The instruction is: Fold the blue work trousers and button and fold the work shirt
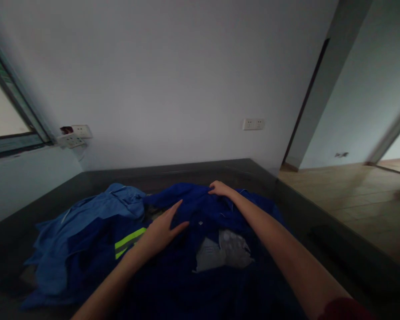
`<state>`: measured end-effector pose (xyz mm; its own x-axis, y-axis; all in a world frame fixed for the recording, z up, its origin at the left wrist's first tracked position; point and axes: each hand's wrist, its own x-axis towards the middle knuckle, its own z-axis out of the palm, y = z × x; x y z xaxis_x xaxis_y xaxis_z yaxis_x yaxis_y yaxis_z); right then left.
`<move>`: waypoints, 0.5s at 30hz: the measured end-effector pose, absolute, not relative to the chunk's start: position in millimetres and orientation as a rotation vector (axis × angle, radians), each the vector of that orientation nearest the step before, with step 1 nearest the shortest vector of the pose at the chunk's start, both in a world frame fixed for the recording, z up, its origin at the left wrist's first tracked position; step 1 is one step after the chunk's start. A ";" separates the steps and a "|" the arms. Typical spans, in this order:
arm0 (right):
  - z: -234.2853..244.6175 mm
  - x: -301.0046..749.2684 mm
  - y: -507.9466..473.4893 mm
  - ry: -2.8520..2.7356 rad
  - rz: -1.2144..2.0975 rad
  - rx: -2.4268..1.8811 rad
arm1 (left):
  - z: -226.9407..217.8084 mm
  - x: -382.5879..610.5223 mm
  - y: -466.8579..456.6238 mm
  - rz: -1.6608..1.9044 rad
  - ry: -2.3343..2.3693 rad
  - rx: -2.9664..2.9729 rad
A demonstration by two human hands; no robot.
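Note:
A dark blue garment point(190, 200) lies spread and rumpled on a dark tabletop point(173, 170), just in front of me. My right hand point(220, 188) is at its far edge, fingers bent and closed on the cloth. Over the garment's left part, my left hand point(162, 229) is open, thumb and fingers apart, holding nothing. Below that hand, a yellow-green reflective stripe point(130, 242) shows on dark blue cloth. A lighter blue garment point(86, 213) lies heaped to the left. Between my forearms, a grey-white cloth piece point(210, 255) rests on the dark blue fabric.
A pale wall point(173, 89) rises behind the table. One wall socket point(253, 124) is on the right, and a power strip point(71, 141) sits by the window frame point(16, 89) on the left. Wooden floor point(346, 186) extends beyond the table's right edge.

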<state>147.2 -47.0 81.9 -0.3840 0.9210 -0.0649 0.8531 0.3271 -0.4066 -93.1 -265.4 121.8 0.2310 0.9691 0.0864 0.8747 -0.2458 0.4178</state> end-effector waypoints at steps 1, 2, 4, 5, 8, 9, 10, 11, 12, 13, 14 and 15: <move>89.6 154.8 -45.3 -2.355 0.548 -1.623 | 109.8 -85.1 -260.4 0.448 1.783 2.211; 97.8 164.7 -43.9 -2.291 0.525 -1.620 | 99.0 -79.2 -256.5 0.406 1.821 2.192; 113.9 191.2 -42.7 -2.138 0.474 -1.630 | 83.9 -75.3 -252.0 0.308 1.808 2.190; 121.0 207.5 -43.5 -2.049 0.450 -1.643 | 80.6 -77.0 -251.1 0.298 1.769 2.209; 136.3 263.0 -51.3 -1.759 0.398 -1.693 | 89.1 -91.0 -253.3 0.442 1.610 2.288; 139.4 281.9 -55.6 -1.666 0.383 -1.705 | 96.9 -96.7 -255.5 0.525 1.572 2.290; 141.7 300.3 -60.5 -1.580 0.366 -1.709 | 106.3 -102.2 -258.3 0.613 1.554 2.277; 143.6 318.0 -65.9 -1.504 0.347 -1.705 | 116.4 -107.2 -261.5 0.695 1.551 2.256; 145.3 334.8 -71.6 -1.436 0.326 -1.696 | 126.6 -111.9 -265.0 0.786 1.564 2.229; 146.9 350.7 -77.4 -1.378 0.304 -1.683 | 136.4 -116.2 -268.4 0.882 1.592 2.197; 148.7 365.4 -83.3 -1.331 0.280 -1.666 | 145.2 -120.1 -271.4 0.983 1.634 2.161; 150.6 379.2 -89.1 -1.297 0.257 -1.647 | 152.8 -123.8 -273.8 1.083 1.679 2.125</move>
